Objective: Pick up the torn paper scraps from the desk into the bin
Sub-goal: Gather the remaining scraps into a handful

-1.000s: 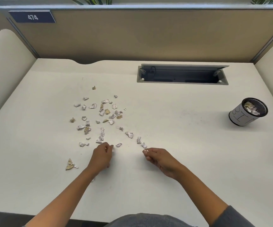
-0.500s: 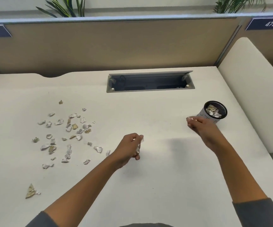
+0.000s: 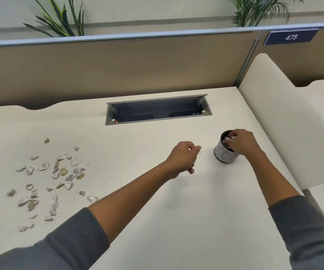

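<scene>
Dozens of torn paper scraps (image 3: pixel 56 179) lay scattered on the worktop (image 3: pixel 157 211) at left. Left hand (image 3: pixel 183 159) — fingers curled — pinched a white scrap (image 3: pixel 199 151); right hand (image 3: pixel 242 140) hovered fingers-down over the scrap-filled bin (image 3: pixel 223 154) — its grasp unclear.

The right hand (image 3: pixel 242 141) has been carried from the desk (image 3: pixel 176 201) in front of the scattered paper scraps (image 3: pixel 56 178) across to the bin (image 3: pixel 224 152), and its curled fingers are now held over the bin's mouth. The left hand (image 3: pixel 184 158), with a scrap (image 3: pixel 199 152) pinched in it, has been brought rightward to just beside the bin.
</scene>
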Available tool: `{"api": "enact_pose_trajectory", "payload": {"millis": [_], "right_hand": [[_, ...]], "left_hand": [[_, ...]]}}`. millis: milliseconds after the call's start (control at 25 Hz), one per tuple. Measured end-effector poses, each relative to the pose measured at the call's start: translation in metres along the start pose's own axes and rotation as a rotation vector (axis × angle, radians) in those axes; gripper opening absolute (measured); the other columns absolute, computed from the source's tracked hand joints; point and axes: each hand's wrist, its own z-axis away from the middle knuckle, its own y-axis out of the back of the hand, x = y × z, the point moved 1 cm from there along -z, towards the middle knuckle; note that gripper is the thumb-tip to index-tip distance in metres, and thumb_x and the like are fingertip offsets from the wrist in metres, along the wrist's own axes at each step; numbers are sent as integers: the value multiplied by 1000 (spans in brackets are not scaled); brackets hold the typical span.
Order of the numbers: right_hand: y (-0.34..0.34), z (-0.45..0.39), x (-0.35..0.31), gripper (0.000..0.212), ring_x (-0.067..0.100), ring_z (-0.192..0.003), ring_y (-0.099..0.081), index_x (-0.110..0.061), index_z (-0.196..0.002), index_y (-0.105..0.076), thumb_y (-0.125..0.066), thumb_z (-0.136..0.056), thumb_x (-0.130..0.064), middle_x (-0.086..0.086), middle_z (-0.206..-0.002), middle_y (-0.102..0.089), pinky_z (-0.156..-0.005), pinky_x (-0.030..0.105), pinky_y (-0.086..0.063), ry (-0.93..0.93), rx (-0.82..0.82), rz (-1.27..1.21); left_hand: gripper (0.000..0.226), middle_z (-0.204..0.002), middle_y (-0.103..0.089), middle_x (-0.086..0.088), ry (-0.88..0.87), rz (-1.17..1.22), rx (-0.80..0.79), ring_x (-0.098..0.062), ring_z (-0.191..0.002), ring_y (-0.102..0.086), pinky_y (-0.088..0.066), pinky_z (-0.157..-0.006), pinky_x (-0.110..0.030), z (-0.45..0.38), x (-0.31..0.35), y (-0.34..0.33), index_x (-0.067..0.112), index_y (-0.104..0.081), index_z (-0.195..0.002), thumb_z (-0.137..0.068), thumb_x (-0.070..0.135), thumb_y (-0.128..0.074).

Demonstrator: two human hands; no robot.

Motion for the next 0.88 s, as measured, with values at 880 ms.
{"api": "enact_pose_trajectory", "payload": {"millis": [880], "right_hand": [[33,19,44,14,19,-92,-69,-17,-98,-73,-67,-86,-14,7,-99,-73,-89,38,-56,-43,96,-709]], "left_hand": [[13,-62,-69,-21,96,-244,34,-39,-69,-73,-61,-68,-38,-113,83,-79,-2,-52,-80,-88,6,-47]]}}
